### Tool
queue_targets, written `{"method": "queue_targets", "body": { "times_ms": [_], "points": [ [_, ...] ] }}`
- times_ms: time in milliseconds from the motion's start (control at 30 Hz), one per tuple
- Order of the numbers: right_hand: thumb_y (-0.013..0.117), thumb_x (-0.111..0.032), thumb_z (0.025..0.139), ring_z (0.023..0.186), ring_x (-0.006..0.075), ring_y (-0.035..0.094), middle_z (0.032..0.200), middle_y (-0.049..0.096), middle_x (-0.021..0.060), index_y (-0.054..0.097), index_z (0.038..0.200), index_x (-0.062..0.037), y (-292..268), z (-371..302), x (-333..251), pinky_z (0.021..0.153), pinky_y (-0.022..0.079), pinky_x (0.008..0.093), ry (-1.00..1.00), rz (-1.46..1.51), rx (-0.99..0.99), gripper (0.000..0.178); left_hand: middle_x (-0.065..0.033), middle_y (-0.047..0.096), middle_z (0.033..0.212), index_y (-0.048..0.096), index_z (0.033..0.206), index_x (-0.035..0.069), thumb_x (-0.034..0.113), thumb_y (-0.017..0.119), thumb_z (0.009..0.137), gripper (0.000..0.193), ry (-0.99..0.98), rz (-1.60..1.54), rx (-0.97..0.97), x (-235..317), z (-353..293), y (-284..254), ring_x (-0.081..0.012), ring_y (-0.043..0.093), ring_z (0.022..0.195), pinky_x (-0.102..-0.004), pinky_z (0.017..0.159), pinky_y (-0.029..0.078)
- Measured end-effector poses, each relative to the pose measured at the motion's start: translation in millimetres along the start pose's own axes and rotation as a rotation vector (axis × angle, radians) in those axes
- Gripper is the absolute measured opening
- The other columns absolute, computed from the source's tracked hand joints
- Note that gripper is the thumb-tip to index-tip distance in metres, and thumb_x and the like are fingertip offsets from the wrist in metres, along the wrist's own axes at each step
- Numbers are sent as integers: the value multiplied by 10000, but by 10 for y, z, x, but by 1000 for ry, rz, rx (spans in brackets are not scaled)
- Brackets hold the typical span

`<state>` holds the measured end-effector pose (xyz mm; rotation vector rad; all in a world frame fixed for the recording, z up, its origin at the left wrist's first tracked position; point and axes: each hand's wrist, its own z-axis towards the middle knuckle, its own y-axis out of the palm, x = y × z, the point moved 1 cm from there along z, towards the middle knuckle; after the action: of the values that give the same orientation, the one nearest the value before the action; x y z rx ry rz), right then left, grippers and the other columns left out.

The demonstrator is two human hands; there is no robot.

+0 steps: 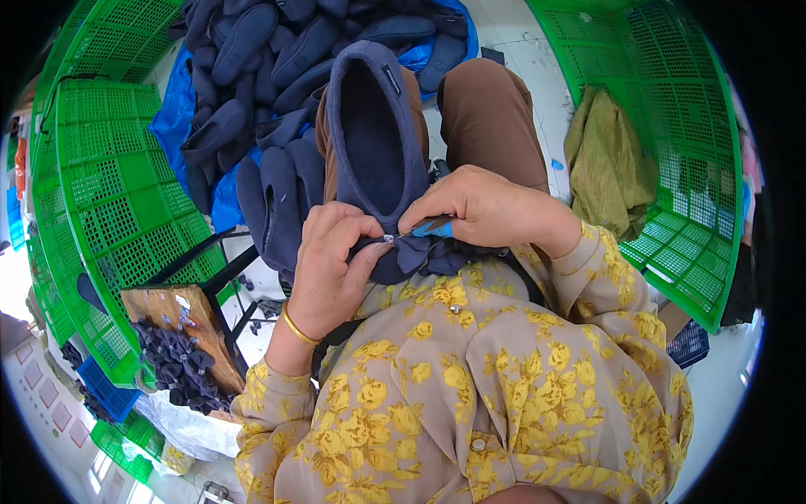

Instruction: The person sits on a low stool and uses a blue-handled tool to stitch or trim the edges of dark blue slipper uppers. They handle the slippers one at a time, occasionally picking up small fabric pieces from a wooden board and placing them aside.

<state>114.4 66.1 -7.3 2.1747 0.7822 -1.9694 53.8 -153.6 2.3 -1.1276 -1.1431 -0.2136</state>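
A navy fabric slipper (415, 172) rests upright on my lap, its opening facing up and its heel toward me. My left hand (334, 260) is closed, thumb and forefinger pinching at the heel edge beside a tiny pale bit I cannot make out. From the other side my right hand (483, 210) is closed too, its fingertips pressed against the heel rim. Something blue (434, 227) shows at its fingers; whether it is a wrap or a small tool I cannot tell. Dark fabric bows (413, 254) lie just below my fingers.
Many navy slippers (243, 42) are heaped on a blue sheet (174, 109) ahead. Green plastic crates (117, 202) stand at left, another crate (684, 143) at right with olive cloth (611, 164) in it. Dark bows (176, 357) pile on a wooden board (189, 312) at my left.
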Motion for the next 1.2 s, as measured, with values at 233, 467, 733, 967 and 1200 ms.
{"method": "queue_targets", "body": {
  "times_ms": [233,467,733,967,1200],
  "points": [
    [602,9,810,839,290,671,950,709,118,696,1067,-84,27,7,112,755,506,336,-4,53,-34,290,-73,561,898,615,892,46,27,712,754,170,-13,-26,-2,-16,-6,15,-248,514,868,-316,752,415],
    [596,10,819,848,272,676,950,713,101,691,1068,-85,63,13,140,764,507,329,-16,86,-8,283,-59,552,889,618,869,51,23,719,741,165,-20,-52,-6,-31,5,25,-234,501,866,-308,748,407],
    [577,75,781,841,254,679,919,702,116,669,1030,-36,100,24,134,757,511,317,32,97,-20,288,-49,550,877,627,871,58,14,721,734,172,-16,-64,-10,-55,21,39,-220,495,851,-297,729,398],
    [568,39,800,776,359,645,795,650,163,581,998,-36,158,-1,53,672,499,392,-37,-114,15,211,-44,552,868,633,875,62,16,722,737,170,-4,-61,7,-71,16,79,-217,495,838,-299,723,398],
    [502,109,763,820,390,636,909,631,165,428,1129,-58,262,-19,-30,674,500,431,10,-162,-5,410,-59,554,869,636,851,59,22,740,710,178,-18,-58,8,-37,29,80,-256,502,848,-336,759,411]
  ]
}}
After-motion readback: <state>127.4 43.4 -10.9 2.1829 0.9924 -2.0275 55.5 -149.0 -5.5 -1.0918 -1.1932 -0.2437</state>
